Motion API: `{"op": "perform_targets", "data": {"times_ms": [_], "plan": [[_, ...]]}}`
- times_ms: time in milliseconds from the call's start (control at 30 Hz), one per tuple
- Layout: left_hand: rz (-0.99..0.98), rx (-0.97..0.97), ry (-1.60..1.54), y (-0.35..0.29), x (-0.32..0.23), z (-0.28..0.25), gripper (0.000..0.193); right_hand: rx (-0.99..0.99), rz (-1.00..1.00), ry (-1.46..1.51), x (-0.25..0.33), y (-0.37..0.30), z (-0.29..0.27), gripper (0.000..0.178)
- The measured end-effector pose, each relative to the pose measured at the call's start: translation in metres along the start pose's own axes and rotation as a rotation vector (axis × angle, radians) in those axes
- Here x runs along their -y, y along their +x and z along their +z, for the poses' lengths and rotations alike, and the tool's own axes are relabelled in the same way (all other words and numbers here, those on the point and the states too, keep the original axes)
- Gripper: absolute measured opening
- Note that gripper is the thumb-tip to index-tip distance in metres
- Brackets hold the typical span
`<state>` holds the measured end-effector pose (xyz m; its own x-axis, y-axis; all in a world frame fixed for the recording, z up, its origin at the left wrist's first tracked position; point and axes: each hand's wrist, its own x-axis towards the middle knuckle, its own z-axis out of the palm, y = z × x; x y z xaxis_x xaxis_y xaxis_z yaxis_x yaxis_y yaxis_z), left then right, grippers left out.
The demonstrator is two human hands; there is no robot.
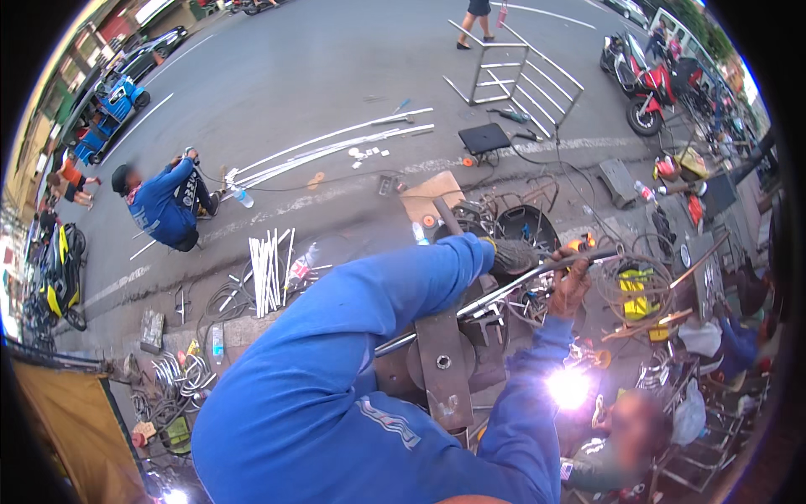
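My left hand, in a dark grey knit glove, is closed at the upper side of a long metal tube; its fingertips are hard to make out. My bare right hand has its fingers wrapped round the same tube, closer to its curved far end. Under my arms sits a flat steel plate with a round hole, set over a round metal base. A brownish bar sticks up behind my left sleeve. Below my right hand burns a bright welding glare.
A person crouches beside the glare. Coiled cables lie right of my hand. Across the road side are a person in blue, long tubes, cut tubes, a black stool, a metal frame and motorcycles.
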<state>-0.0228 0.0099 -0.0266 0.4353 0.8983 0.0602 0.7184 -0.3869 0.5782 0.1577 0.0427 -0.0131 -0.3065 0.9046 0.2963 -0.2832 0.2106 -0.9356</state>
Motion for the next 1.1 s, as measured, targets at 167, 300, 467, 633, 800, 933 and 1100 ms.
{"op": "perform_targets", "data": {"times_ms": [167, 300, 467, 633, 800, 933, 1100], "plan": [[-0.316, -0.444, 0.160, -0.054, -0.055, -0.068, 0.039, 0.014, 0.009, -0.116, -0.012, 0.002, -0.004, 0.066], [-0.482, -0.474, 0.047, -0.162, -0.117, -0.121, 0.045, -0.012, 0.080, 0.082, -0.024, 0.008, -0.006, 0.065], [-0.852, -0.193, -0.056, -0.253, -0.179, -0.078, 0.059, 0.125, -0.317, -0.816, -0.021, 0.006, -0.017, 0.034], [-0.914, -0.381, 0.166, -0.276, -0.196, -0.022, 0.063, 0.041, 0.077, 0.071, -0.009, 0.003, -0.004, 0.058], [-0.711, -0.347, 0.227, -0.273, -0.196, 0.012, 0.043, 0.028, 0.138, 0.015, 0.017, 0.002, 0.015, 0.062], [-0.788, -0.377, 0.083, -0.287, -0.198, 0.020, 0.037, 0.070, 0.098, -0.016, 0.033, -0.002, 0.030, 0.053], [-0.891, -0.301, 0.085, -0.308, -0.194, 0.031, 0.035, 0.246, 0.052, -0.223, 0.050, -0.021, 0.058, 0.042]]}}
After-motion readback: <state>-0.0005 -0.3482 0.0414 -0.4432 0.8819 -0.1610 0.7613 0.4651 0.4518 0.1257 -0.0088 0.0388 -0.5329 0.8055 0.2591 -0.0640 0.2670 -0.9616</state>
